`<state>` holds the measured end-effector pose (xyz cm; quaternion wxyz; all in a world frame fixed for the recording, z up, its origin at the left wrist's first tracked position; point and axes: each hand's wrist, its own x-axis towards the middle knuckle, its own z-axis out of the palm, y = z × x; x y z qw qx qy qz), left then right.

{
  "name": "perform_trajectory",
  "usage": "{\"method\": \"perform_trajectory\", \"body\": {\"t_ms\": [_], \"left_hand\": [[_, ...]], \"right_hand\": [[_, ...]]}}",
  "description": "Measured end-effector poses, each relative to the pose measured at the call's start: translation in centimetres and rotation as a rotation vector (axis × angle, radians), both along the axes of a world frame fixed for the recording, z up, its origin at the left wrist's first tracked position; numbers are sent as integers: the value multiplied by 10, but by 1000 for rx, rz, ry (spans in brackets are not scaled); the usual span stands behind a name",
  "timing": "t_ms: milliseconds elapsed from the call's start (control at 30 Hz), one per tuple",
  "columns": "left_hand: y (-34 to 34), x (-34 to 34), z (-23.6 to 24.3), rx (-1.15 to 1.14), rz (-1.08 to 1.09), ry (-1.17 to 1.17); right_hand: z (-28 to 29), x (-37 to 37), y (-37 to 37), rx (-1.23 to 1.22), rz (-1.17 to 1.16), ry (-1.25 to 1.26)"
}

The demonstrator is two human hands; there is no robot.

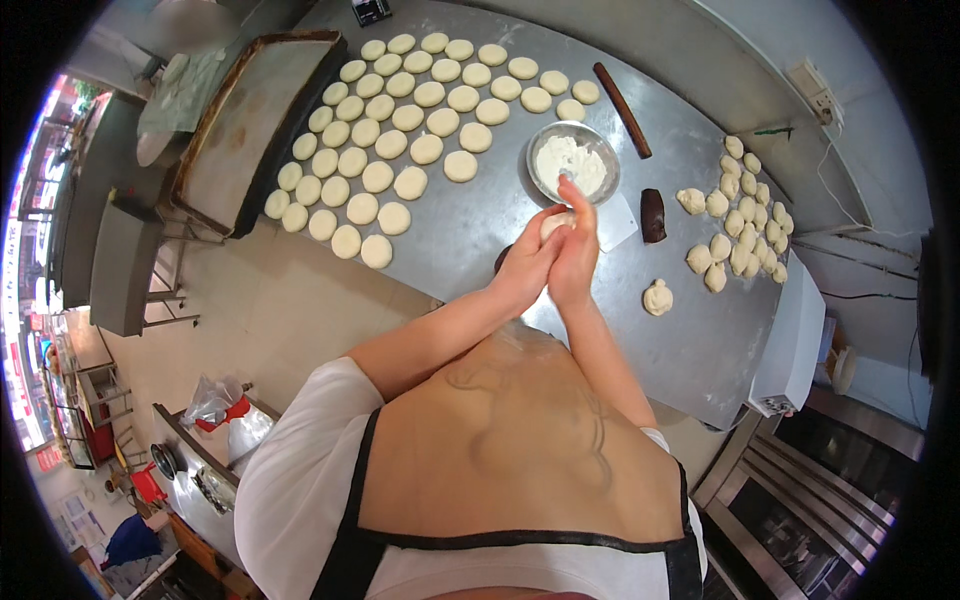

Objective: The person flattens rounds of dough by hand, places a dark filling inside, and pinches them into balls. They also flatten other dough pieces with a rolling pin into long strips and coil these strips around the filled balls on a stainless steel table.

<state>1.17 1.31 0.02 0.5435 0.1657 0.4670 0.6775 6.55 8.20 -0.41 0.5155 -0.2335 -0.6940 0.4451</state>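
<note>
My left hand (525, 268) and my right hand (576, 255) meet over the near edge of the steel table. A pale dough ball (555, 224) is pressed between them, mostly covered by the fingers and palms. My left hand cups it from the left; my right hand lies along its other side, fingers stretched forward. Just beyond the fingertips stands a metal bowl (534, 172) of white powder (586, 172). A dark brown block (653, 215) lies to the right of the hands. Nearer me on that side sits a single knotted dough piece (658, 297).
Rows of flattened dough rounds (407, 117) cover the table's left part. Several dough lumps (748, 233) cluster at the right. A brown rolling stick (622, 110) lies behind the bowl. A white flat object (620, 222) sits beside the bowl. A large baking tray (250, 125) stands off the left edge.
</note>
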Motion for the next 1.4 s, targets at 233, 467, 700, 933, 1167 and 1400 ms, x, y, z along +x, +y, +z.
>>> {"method": "perform_trajectory", "body": {"t_ms": [233,467,700,933,1167,1400], "left_hand": [[-6,1,-8,4,-34,-389],[-5,-9,6,35,-41,-511],[0,-15,-7,-171,32,-399],[-12,-14,-9,-197,11,-388],[-21,-23,-35,-64,67,-387],[-25,-17,-22,-226,280,-317]], "right_hand": [[10,25,4,-340,220,-188],[-25,33,15,128,216,-442],[-8,18,-2,157,128,-472],[-22,25,5,107,315,-571],[-39,8,-2,164,322,-561],[-45,-12,-13,314,297,-455]]}}
